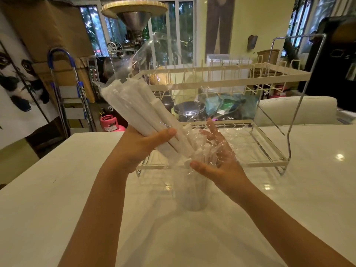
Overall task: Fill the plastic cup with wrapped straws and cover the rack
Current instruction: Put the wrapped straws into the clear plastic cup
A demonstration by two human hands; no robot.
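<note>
At frame centre, the left hand clenches the bag of wrapped straws tilted over the plastic cup; right hand, grip released, steadies loose film. Straws could overshoot onto the tabletop.

Both bare forearms reach forward over the table. The left hand is raised, fingers and thumb clamped tight, wrist tilted. The right hand sits lower, palm turned inward, fingers spread and slack
</note>
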